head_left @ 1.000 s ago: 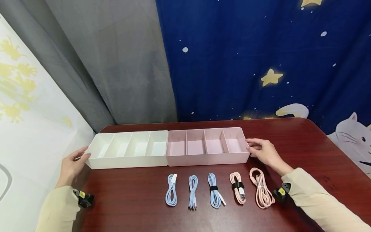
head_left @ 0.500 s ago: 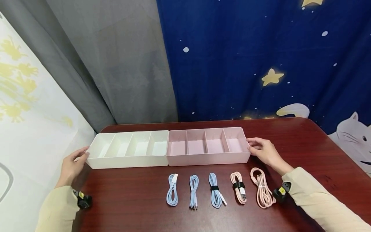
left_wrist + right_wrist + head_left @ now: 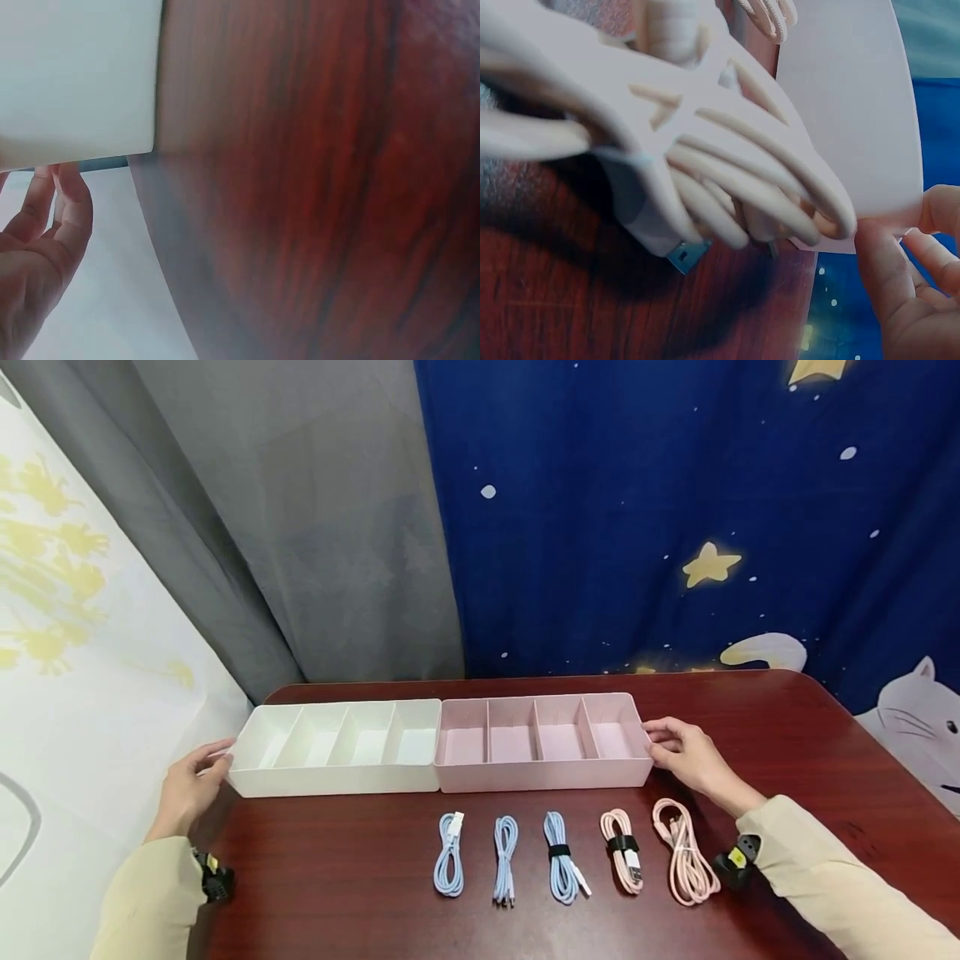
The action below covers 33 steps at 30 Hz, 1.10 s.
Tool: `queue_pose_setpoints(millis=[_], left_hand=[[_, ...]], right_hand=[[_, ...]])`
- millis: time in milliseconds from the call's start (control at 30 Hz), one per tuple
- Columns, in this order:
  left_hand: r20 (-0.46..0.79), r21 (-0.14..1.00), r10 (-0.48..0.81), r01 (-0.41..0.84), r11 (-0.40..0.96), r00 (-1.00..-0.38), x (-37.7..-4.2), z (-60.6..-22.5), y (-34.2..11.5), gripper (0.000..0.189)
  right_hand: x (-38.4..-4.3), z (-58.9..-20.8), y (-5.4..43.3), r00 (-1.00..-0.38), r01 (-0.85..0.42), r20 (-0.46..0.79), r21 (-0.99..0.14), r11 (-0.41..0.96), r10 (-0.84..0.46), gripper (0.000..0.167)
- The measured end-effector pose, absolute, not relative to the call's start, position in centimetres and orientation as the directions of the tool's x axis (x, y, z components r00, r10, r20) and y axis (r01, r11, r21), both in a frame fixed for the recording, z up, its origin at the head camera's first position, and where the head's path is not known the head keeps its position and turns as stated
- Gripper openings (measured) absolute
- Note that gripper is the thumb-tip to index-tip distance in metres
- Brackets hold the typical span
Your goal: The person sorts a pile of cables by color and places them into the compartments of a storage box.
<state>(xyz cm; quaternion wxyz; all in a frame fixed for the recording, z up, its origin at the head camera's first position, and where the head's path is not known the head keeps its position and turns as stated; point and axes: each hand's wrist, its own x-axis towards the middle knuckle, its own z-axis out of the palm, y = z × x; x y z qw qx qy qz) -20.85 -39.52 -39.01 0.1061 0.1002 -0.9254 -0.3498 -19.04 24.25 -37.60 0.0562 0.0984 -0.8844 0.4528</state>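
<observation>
White plastic four-compartment box (image 3: 337,781) stands end to end with a pink plastic four-compartment box (image 3: 543,777) on the glossy red-brown table (image 3: 337,877). The left hand (image 3: 191,789), fingers relaxed, touches the white box's outer end; the right hand (image 3: 690,756), thumb and fingers apart, touches the pink box's. In front lie three light-blue coiled cables (image 3: 506,843) and two peach-pink coiled cables (image 3: 690,860), the rightmost partly blocking the right wrist view. Grey (image 3: 360,527) and star-printed navy curtains (image 3: 585,527) hang behind.
</observation>
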Motion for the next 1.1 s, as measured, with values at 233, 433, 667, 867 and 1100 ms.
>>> queue_pose_setpoints(millis=[233, 433, 667, 867, 1100], left_hand=[[0.17, 0.655, -0.23, -0.065, 0.753, -0.958, -21.19, -38.78, -38.82, 0.04], [0.158, 0.687, -0.246, -0.073, 0.723, -0.956, -21.11, -38.53, -38.83, 0.042], [0.144, 0.712, -0.254, -0.078, 0.698, -0.957, -21.15, -38.53, -39.06, 0.043], [0.097, 0.701, -0.273, -0.129, 0.702, -0.957, -20.65, -38.55, -39.25, 0.044], [0.08, 0.702, -0.267, -0.136, 0.699, -0.96, -20.5, -38.19, -39.14, 0.045]], right_hand=[[-18.82, -37.95, 24.86, -0.98, -0.198, 0.159, -0.824, 0.531, -0.118, 0.033], [-18.85, -38.35, 24.99, -0.983, -0.177, 0.133, -0.863, 0.473, -0.126, 0.035], [-18.89, -38.3, 24.83, -0.979, -0.201, 0.159, -0.866, 0.457, -0.129, 0.034], [-18.96, -38.28, 24.5, -0.978, -0.202, 0.149, -0.869, 0.452, -0.149, 0.035], [-19.21, -38.23, 24.58, -0.976, -0.212, 0.154, -0.841, 0.497, -0.156, 0.033]])
